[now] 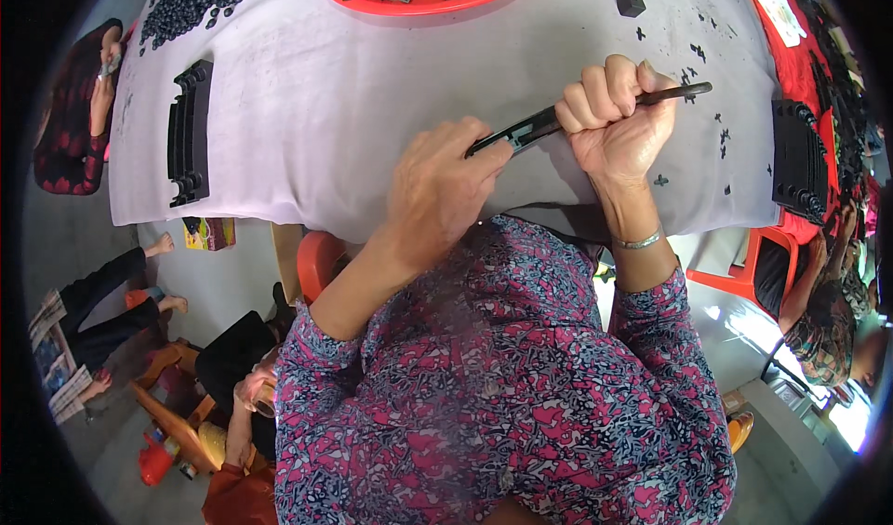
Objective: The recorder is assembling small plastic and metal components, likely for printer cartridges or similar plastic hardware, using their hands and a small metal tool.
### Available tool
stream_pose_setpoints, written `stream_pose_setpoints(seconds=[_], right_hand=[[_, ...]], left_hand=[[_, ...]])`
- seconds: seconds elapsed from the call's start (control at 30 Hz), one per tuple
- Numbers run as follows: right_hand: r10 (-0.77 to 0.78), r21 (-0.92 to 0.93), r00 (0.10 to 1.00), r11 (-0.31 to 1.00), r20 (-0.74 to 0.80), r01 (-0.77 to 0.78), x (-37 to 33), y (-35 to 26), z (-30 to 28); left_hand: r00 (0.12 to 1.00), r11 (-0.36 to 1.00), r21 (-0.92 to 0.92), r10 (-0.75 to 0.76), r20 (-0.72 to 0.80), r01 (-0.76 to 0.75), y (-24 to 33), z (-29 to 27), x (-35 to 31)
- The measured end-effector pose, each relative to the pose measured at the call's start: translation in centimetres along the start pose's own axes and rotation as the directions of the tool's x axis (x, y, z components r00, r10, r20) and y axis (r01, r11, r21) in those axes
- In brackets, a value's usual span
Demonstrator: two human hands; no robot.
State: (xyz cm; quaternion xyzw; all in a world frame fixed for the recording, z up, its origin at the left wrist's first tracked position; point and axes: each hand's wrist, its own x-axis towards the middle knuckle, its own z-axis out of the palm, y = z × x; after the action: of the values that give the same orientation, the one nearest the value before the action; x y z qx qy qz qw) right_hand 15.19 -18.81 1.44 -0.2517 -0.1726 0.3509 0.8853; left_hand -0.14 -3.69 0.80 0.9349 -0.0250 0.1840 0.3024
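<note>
A cloth-covered table [353,97] spreads out ahead, with a red tray [428,7] on its far side. Above the near edge, the left hand [446,176] is clamped on the left end of a slim black strip [535,129]; the right hand [614,120] is clenched round a dark stick [693,90], its join with the strip hidden. The strip looks light, stiff and smooth, perhaps fragile at its open middle; its ends seem the safest hold.
</note>
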Motion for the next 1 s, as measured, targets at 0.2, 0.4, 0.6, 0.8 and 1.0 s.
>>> stream_pose_setpoints(seconds=[0.2,0.4,0.6,0.8,1.0], right_hand=[[0.003,0.005,1.000,1.000,0.031,-0.003,0.10,0.02,-0.05],[0.023,0.021,1.000,1.000,0.019,-0.023,0.22,0.12,-0.45],[0.045,0.055,0.999,0.997,-0.015,-0.044,0.26,0.16,-0.90],[0.068,0.068,0.996,0.996,-0.054,-0.064,0.48,0.24,-0.72],[0.074,0.044,0.994,0.996,-0.075,-0.071,0.60,0.22,-0.36]], left_hand=[[1.000,1.000,0.023,-0.004,0.004,0.004,0.14,0.05,0.05],[1.000,1.000,0.016,-0.014,0.013,0.014,0.16,0.04,0.19],[1.000,1.000,-0.006,-0.018,-0.005,0.018,0.13,0.35,0.19],[1.000,1.000,-0.011,-0.016,-0.006,0.016,0.07,0.54,0.09],[0.999,1.000,-0.009,0.023,-0.028,-0.023,0.45,0.35,0.26]])
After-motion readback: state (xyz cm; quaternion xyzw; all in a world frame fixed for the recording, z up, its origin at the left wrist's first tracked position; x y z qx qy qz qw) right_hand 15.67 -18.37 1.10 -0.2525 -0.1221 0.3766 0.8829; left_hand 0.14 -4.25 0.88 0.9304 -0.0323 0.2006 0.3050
